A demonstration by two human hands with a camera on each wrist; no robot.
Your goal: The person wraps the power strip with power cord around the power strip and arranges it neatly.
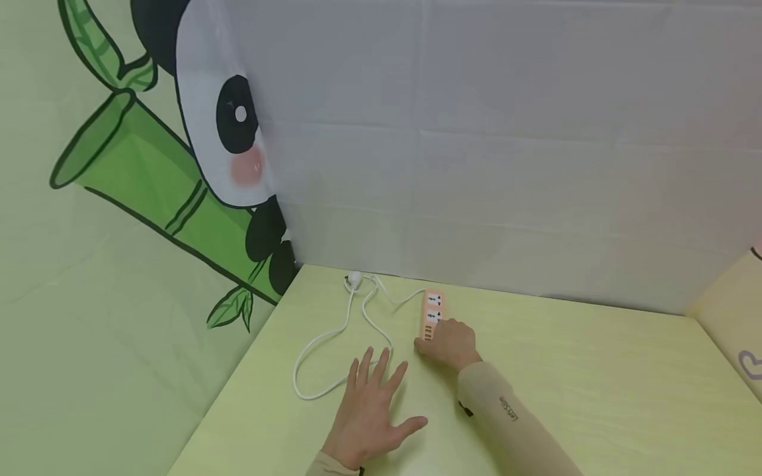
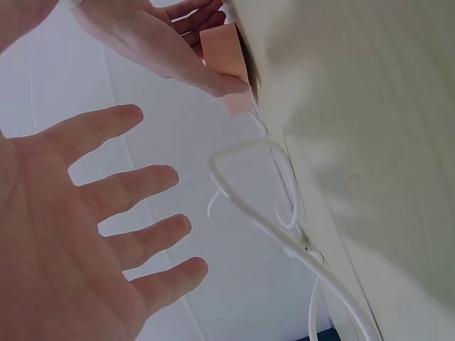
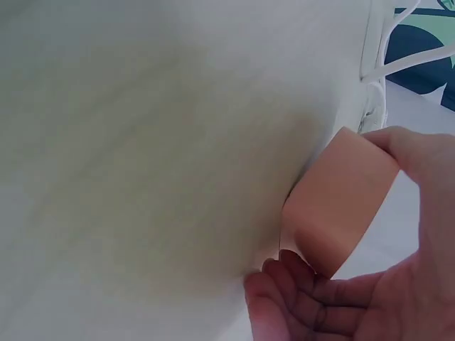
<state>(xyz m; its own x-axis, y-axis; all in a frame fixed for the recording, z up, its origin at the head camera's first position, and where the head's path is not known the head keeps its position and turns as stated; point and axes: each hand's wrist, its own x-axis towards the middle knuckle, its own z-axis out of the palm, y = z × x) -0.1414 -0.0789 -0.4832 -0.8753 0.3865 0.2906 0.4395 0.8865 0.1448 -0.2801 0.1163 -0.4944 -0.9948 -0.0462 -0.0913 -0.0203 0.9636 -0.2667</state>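
Note:
An orange power strip (image 1: 432,308) with white socket faces lies lengthwise on the table, pointing toward the back wall. My right hand (image 1: 450,342) grips its near end, thumb on one side and fingers on the other. In the right wrist view, the strip's plain end face (image 3: 343,200) shows between the thumb and curled fingers. My left hand (image 1: 368,415) is held with its fingers straight and spread apart, near the white cord (image 1: 305,398). Nothing is in that left palm (image 2: 57,234) in the left wrist view.
A white plug (image 1: 354,279) lies at the table's back left, with the cord looping from it toward the front. Behind the pale yellow table (image 1: 595,383) rises a grey-white wall covering (image 1: 506,165). A panda and bamboo print (image 1: 149,158) covers the left side.

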